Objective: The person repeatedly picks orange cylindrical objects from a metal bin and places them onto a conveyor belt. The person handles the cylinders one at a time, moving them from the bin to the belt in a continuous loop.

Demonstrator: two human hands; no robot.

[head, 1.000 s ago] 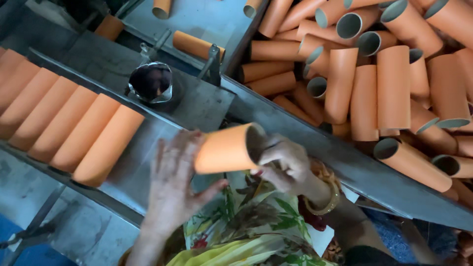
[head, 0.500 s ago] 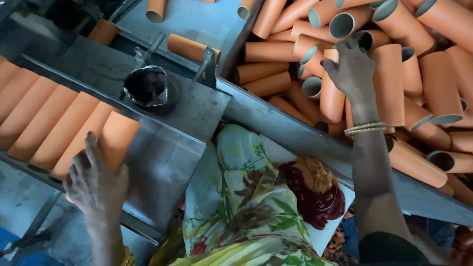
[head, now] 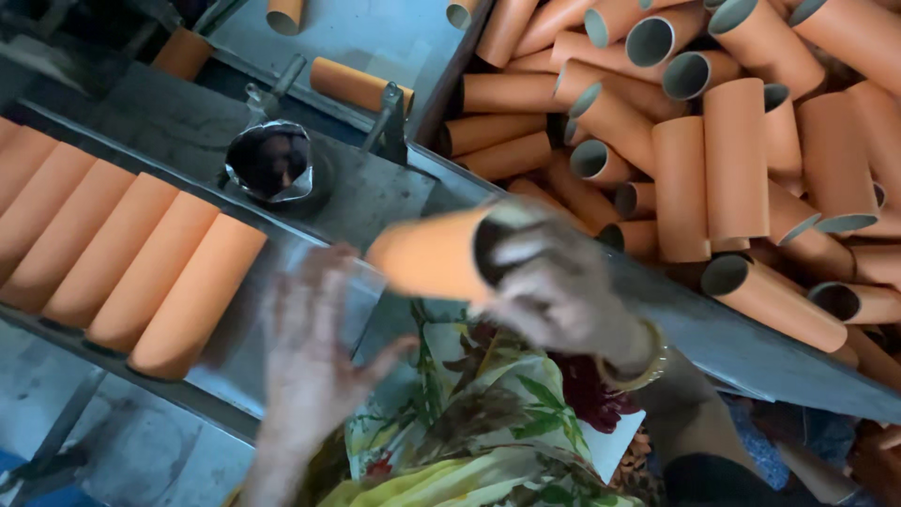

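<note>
My right hand (head: 558,291) grips an orange cardboard tube (head: 427,255) by its open end, holding it level above the grey metal tray (head: 366,188). My left hand (head: 310,347) hovers just below and left of the tube, fingers spread, holding nothing. Both hands are motion-blurred. A row of several orange tubes (head: 122,253) lies side by side on the tray at the left, the nearest one just left of my left hand.
A big heap of orange tubes (head: 713,141) fills the bin at the upper right. A dark round metal cup (head: 272,160) sits on the tray. Patterned green and yellow cloth (head: 469,422) covers my lap. More tubes (head: 357,83) lie beyond the tray.
My right hand came back from the heap with a new tube. My left hand left the row, where it had set a tube, and moved right toward the new tube.
</note>
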